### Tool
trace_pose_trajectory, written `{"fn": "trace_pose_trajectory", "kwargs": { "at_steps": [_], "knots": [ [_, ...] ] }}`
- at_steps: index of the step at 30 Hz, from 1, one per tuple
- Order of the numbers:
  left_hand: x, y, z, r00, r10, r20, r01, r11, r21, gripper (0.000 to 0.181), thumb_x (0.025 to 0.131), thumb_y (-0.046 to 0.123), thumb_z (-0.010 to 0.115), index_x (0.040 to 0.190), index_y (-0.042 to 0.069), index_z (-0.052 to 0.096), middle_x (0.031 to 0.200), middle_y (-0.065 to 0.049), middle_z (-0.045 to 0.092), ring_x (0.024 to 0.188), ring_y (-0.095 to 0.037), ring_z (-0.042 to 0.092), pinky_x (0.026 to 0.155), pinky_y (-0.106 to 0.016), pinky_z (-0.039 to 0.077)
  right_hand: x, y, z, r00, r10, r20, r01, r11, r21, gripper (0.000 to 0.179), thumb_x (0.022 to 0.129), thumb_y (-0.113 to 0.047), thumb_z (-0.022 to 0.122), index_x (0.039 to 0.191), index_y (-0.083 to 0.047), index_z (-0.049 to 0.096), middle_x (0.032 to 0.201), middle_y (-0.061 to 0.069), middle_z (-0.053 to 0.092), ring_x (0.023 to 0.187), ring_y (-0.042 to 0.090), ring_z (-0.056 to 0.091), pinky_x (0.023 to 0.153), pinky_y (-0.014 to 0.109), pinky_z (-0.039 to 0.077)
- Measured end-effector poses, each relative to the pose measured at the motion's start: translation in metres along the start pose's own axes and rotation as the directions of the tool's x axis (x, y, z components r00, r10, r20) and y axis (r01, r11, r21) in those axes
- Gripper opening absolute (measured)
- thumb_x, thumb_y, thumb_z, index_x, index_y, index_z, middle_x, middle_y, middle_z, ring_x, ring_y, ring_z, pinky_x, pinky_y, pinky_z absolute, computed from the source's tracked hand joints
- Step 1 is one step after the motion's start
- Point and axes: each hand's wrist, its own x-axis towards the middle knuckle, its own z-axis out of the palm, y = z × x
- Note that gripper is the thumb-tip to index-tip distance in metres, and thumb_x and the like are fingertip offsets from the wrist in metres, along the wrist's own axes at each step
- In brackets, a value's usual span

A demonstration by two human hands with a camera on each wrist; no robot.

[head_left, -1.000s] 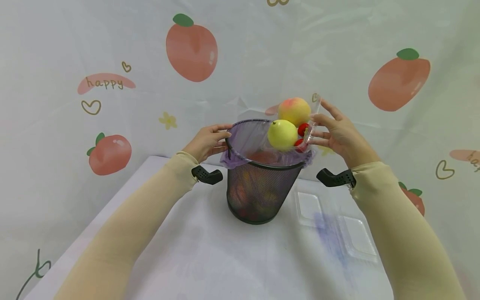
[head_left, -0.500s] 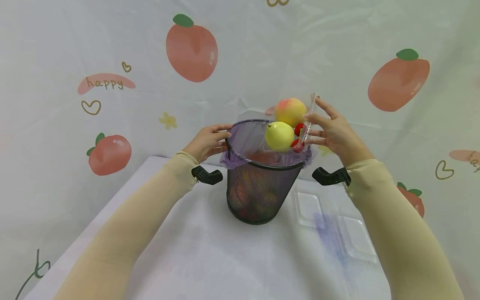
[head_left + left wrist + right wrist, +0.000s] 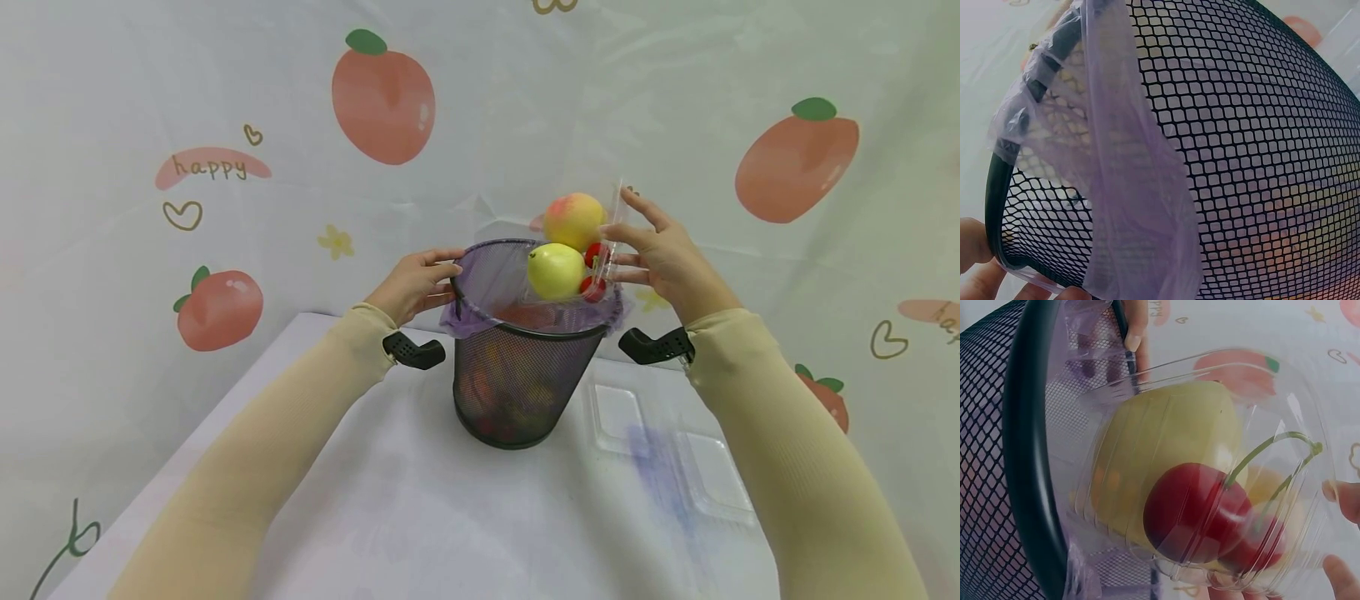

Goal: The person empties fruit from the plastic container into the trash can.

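In the head view, my left hand (image 3: pixel 416 285) grips the left rim of a black mesh wastebasket (image 3: pixel 517 392) lined with a thin purple bag (image 3: pixel 1135 206). Over the basket's right side, my right hand (image 3: pixel 671 265) holds a tilted clear plastic fruit box (image 3: pixel 1310 406) by its outer side, thumb and fingers spread along it. Inside the box lie a yellow-green pear (image 3: pixel 557 275), a yellow-pink peach (image 3: pixel 573 218) and two red cherries (image 3: pixel 1188 512) with green stems. Blurred red and yellow shapes show through the mesh low in the basket.
Two clear plastic trays, a farther one (image 3: pixel 618 412) and a nearer one (image 3: pixel 716 471), lie on the white table (image 3: pixel 450 525) right of the basket. A bluish-purple smear marks the table between them. Behind stands a white backdrop (image 3: pixel 480 108) printed with fruit.
My right hand has moved a little left with the fruit box, bringing the fruit farther over the basket's opening. My left hand and the basket have stayed still.
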Motion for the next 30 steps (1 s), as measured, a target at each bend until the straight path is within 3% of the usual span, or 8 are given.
{"fn": "trace_pose_trajectory", "kwargs": {
  "at_steps": [5,10,14,18,24,30],
  "knots": [
    [0.0006,-0.0004,0.0001,1.0,-0.005,0.003,0.005,1.0,-0.005,0.041,0.099,0.015,0.056,0.139,0.02,0.053,0.132,-0.006,0.05,0.098,-0.017,0.055,0.091,-0.029,0.05,0.0017,-0.0007,0.0005,1.0,-0.01,0.0,0.01,1.0,-0.019,0.08,0.088,-0.025,0.073,0.148,-0.049,0.027,0.16,0.012,0.017,0.073,0.012,0.064,0.066,0.025,0.059],
    [0.0011,-0.0002,0.0003,1.0,-0.013,-0.005,0.013,1.0,-0.01,0.04,0.099,0.015,0.057,0.139,0.02,0.054,0.131,-0.006,0.05,0.092,-0.015,0.056,0.083,-0.025,0.052,0.0016,-0.0012,0.0006,1.0,-0.014,0.008,0.014,0.999,-0.033,0.08,0.088,-0.022,0.072,0.149,-0.048,0.028,0.159,0.014,0.017,0.081,0.013,0.065,0.066,0.025,0.059],
    [0.0013,0.0,0.0006,1.0,-0.015,-0.008,0.015,1.0,-0.009,0.04,0.098,0.015,0.057,0.138,0.02,0.054,0.131,-0.005,0.05,0.091,-0.014,0.056,0.081,-0.024,0.053,0.0015,-0.0018,0.0013,1.0,-0.021,0.011,0.022,0.997,-0.07,0.079,0.088,-0.023,0.072,0.148,-0.049,0.028,0.159,0.013,0.019,0.103,0.023,0.06,0.067,0.024,0.058],
    [0.0011,0.0002,0.0005,1.0,-0.015,-0.007,0.015,1.0,-0.013,0.041,0.098,0.015,0.057,0.139,0.02,0.054,0.133,-0.006,0.05,0.094,-0.015,0.055,0.09,-0.028,0.051,0.0025,-0.0016,0.0029,0.999,-0.035,0.019,0.036,0.995,-0.091,0.079,0.088,-0.023,0.072,0.148,-0.049,0.027,0.157,0.013,0.025,0.121,0.033,0.049,0.068,0.023,0.058],
    [0.0004,0.0006,0.0015,1.0,-0.015,-0.011,0.015,1.0,-0.015,0.041,0.098,0.014,0.057,0.139,0.02,0.054,0.131,-0.006,0.05,0.095,-0.015,0.055,0.093,-0.03,0.05,0.0046,0.001,0.0049,0.999,-0.049,0.012,0.05,0.992,-0.113,0.08,0.088,-0.022,0.073,0.149,-0.047,0.028,0.153,0.014,0.031,0.113,0.029,0.052,0.069,0.023,0.057],
    [0.0003,0.0004,0.0018,1.0,-0.015,-0.013,0.015,1.0,-0.012,0.041,0.098,0.014,0.057,0.138,0.02,0.054,0.132,-0.006,0.05,0.095,-0.015,0.055,0.086,-0.025,0.052,0.0052,0.0036,0.0066,0.998,-0.059,0.012,0.06,0.988,-0.144,0.08,0.088,-0.024,0.072,0.15,-0.046,0.027,0.13,0.002,0.045,0.114,0.027,0.05,0.07,0.022,0.057]
  ]
}}
